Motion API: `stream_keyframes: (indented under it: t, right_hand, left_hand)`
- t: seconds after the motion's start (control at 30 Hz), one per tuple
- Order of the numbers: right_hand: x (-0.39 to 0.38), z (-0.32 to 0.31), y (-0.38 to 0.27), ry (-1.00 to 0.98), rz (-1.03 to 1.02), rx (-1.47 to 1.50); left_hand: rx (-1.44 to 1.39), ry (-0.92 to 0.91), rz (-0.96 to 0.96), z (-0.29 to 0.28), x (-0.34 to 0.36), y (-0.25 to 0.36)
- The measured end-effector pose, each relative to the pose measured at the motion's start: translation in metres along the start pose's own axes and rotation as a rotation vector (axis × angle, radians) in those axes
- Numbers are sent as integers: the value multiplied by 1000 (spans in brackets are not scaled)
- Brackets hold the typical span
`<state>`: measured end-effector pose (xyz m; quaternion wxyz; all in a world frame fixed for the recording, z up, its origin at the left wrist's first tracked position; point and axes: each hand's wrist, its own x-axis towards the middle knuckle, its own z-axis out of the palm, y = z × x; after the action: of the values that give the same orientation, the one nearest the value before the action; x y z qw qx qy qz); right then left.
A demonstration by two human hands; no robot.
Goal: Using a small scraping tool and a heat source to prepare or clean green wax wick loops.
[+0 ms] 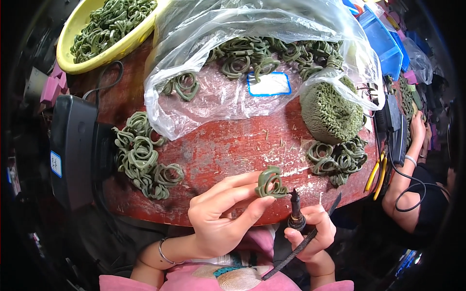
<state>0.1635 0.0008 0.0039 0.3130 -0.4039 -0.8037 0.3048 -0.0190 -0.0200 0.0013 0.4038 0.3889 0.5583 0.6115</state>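
My left hand (221,213) pinches a green, wax-like ring (270,184) between thumb and fingers, its open loops facing up. Close beside it, my right hand (313,233) grips a black pen-like tool (296,213) with a thin pointed tip and a ribbed collar, resembling a soldering iron. The tip points up, near the ring's right side; whether they touch I cannot tell. A long dark tool (299,248) with a flat, pointed blade-like end also passes through my right fingers, slanting down toward my lap.
Green rings lie heaped at left (141,157), at right (340,162), in a clear plastic bag (194,114) and in a yellow basket (60,56). A rough green block (332,114) stands right. A black box (73,145), pliers (378,174) and another person's arm (410,165) flank the red table (218,150).
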Motion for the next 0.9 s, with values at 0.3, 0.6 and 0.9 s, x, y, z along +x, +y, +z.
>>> stream_keyframes:
  t: [0.3, 0.6, 0.9]
  right_hand:
    - [1, 3, -3, -15, 24, -51]
    - [2, 0, -4, -61, 55, -36]
    - [4, 6, -7, 33, 120, -46]
  left_hand:
    - [-16, 61, -16, 3, 1, -1]
    - [-44, 117, -44, 5, 1, 0]
    - [-79, 134, -71, 6, 1, 1]
